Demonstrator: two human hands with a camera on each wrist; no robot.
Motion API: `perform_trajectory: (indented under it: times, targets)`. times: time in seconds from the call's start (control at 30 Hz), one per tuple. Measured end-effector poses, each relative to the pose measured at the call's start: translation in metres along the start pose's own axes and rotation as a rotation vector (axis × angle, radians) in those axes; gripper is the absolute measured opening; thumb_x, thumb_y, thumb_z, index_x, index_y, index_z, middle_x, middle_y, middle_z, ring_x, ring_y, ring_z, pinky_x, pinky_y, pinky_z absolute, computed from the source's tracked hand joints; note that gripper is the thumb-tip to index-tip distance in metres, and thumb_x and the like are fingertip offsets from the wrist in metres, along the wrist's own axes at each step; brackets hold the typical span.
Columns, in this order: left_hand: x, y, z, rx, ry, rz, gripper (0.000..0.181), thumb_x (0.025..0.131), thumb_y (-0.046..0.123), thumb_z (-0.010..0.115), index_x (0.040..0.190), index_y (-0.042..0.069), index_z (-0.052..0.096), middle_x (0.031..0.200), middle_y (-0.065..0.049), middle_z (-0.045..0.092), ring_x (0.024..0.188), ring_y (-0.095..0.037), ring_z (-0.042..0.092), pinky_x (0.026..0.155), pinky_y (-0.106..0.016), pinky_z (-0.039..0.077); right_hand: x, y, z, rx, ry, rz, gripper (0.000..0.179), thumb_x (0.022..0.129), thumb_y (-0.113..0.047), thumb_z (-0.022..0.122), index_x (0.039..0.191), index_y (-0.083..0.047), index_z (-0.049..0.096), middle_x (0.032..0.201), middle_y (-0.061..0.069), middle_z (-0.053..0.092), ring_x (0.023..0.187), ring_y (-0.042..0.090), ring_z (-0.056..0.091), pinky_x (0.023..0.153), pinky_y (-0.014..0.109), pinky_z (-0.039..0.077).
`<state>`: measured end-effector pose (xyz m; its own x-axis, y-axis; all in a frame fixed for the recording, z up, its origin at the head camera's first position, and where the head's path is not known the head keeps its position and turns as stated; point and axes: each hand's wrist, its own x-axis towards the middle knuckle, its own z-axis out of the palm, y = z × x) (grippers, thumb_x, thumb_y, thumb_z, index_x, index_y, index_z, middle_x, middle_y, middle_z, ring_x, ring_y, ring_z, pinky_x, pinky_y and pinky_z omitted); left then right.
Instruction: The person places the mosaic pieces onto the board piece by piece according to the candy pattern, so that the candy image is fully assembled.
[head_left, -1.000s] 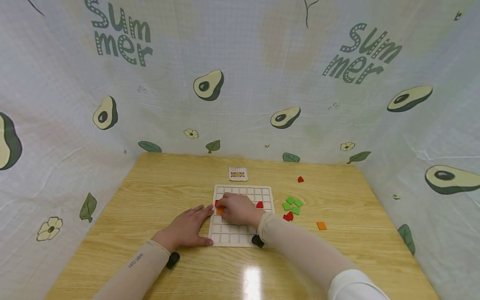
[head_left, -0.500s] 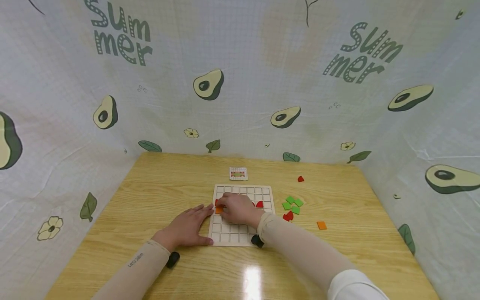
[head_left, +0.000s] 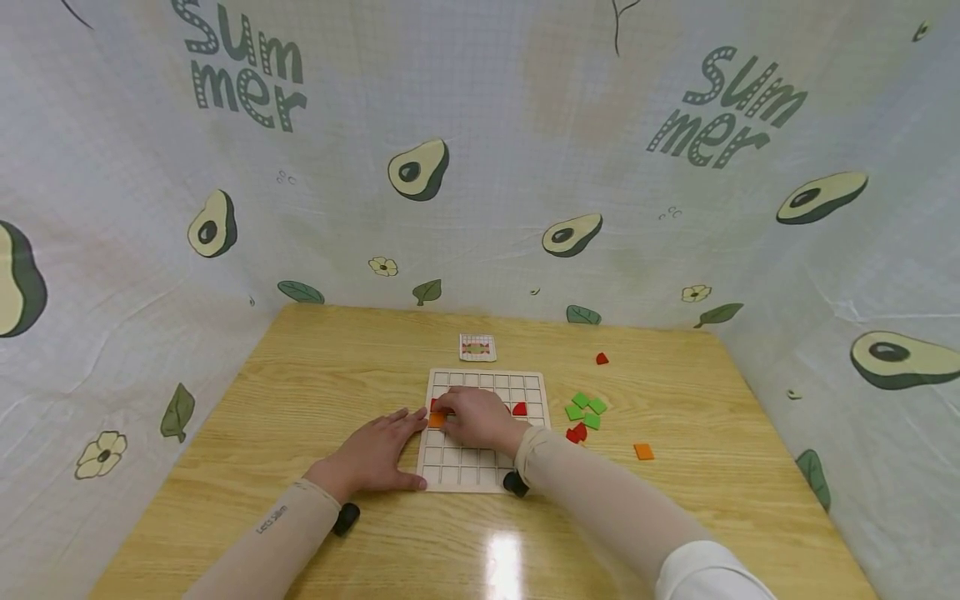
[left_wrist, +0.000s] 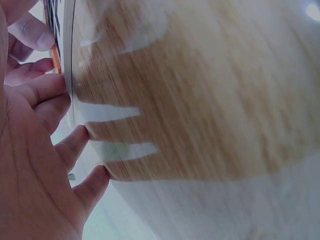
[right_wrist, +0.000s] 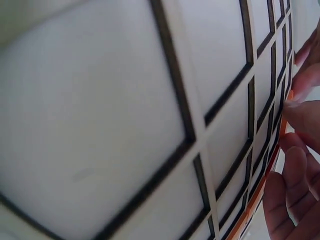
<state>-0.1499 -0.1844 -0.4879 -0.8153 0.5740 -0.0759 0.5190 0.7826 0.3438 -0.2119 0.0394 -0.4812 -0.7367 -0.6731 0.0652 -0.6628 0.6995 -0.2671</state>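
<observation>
A pale board with a square grid [head_left: 459,477] lies on the table. My right hand [head_left: 480,417] reaches over it, pinching an orange square tile [head_left: 436,421] at the board's left side. In the right wrist view, the thumb and fingers are at that orange tile [right_wrist: 283,122], close on the grid. Just above it, part of a red piece [head_left: 435,404] shows, and a red quarter-circle [head_left: 520,409] sits in a cell to the right. The hand hides the cells between. My left hand [head_left: 375,454] lies with fingers spread, fingertips and thumb at the board's left edge.
Behind the board lies a small pattern card [head_left: 477,348]. To the right are several green square tiles [head_left: 592,420], some red pieces [head_left: 577,432], an orange tile [head_left: 643,452] and a lone red quarter-circle [head_left: 602,358]. A printed curtain [head_left: 480,275] surrounds the table.
The orange tile has shifted slightly left under my right hand's fingertips. My left hand stays at the board's edge.
</observation>
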Motion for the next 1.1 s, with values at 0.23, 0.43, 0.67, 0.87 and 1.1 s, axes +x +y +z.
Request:
perform_trajectory:
  times: [0.23,0.43,0.67,0.87,1.1]
  targets:
    - [0.001,-0.001,0.000,0.011,-0.003,-0.019,0.099,0.077,0.068,0.072,0.150,0.008,0.045,0.159,-0.005,0.035,0.143,-0.035,0.033,0.109,-0.057,0.033,-0.005,0.005,-0.008,0.015,-0.031,0.013,0.030,0.092,-0.024,0.070,0.122,-0.023,0.072,0.115,-0.009,0.065,0.101,0.009,0.062,0.083,0.032,0.053]
    - [0.002,0.001,-0.001,0.015,-0.024,-0.051,0.098,0.076,0.068,0.073,0.151,0.010,0.045,0.159,-0.003,0.035,0.144,-0.033,0.032,0.110,-0.056,0.032,-0.021,0.032,-0.028,0.053,-0.066,-0.007,0.031,0.091,-0.022,0.072,0.121,-0.020,0.072,0.113,-0.007,0.066,0.099,0.011,0.062,0.085,0.033,0.052]
    - [0.002,0.003,-0.001,0.025,-0.024,-0.048,0.097,0.076,0.067,0.074,0.150,0.011,0.046,0.159,-0.003,0.034,0.144,-0.034,0.031,0.110,-0.056,0.032,-0.065,0.074,-0.057,0.042,-0.025,0.060,0.031,0.089,-0.020,0.075,0.120,-0.016,0.072,0.107,-0.003,0.067,0.072,0.008,0.055,0.067,0.028,0.050]
    - [0.001,0.003,-0.002,0.012,-0.019,-0.040,0.097,0.077,0.066,0.074,0.150,0.010,0.045,0.159,-0.004,0.034,0.144,-0.035,0.031,0.110,-0.057,0.032,-0.112,0.110,-0.073,0.089,0.014,0.155,0.032,0.087,-0.014,0.076,0.119,-0.009,0.072,0.105,0.002,0.067,0.068,0.013,0.055,0.066,0.032,0.050]
    - [0.001,0.005,-0.003,0.013,-0.023,-0.034,0.097,0.077,0.066,0.073,0.151,0.010,0.045,0.159,-0.005,0.034,0.144,-0.035,0.031,0.110,-0.057,0.031,-0.156,0.144,-0.065,0.049,0.052,0.244,0.031,0.084,-0.011,0.077,0.115,-0.008,0.073,0.104,0.003,0.067,0.087,0.022,0.062,0.080,0.042,0.053]
